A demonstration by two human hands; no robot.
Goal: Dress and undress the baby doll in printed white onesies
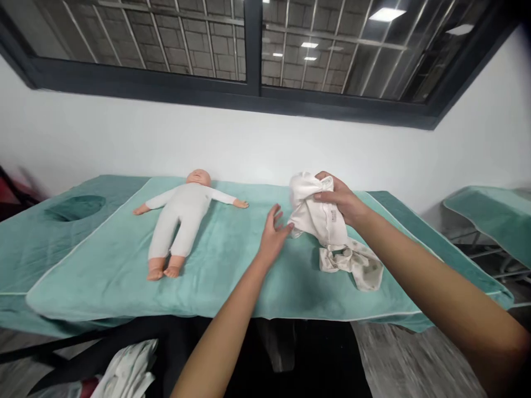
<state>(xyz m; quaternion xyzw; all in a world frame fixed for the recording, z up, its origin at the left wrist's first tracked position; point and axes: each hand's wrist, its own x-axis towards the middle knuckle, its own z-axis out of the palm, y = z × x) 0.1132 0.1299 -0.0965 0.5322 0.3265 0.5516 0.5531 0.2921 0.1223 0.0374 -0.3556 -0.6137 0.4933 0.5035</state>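
My right hand (341,200) is closed on a white baby garment (318,218), bunched and lifted above the bed, a small label showing near its edge. Fingers spread, my left hand (274,236) is open just left of that garment; one fingertip meets or nearly meets its edge, I cannot tell which. Below the held cloth lies a patterned white baby garment (365,265), crumpled on the green cover. Whether the two pieces are joined is unclear. To the left, a baby doll (181,213) in a white suit lies on its back with arms stretched out.
A green padded bed cover (232,265) spreads beneath everything, with a round face hole (77,208) at left. Behind stands a white wall under a dark-framed window (253,91). Folded patterned cloth (126,367) sits at lower left. Another green-covered bed (493,218) is at right.
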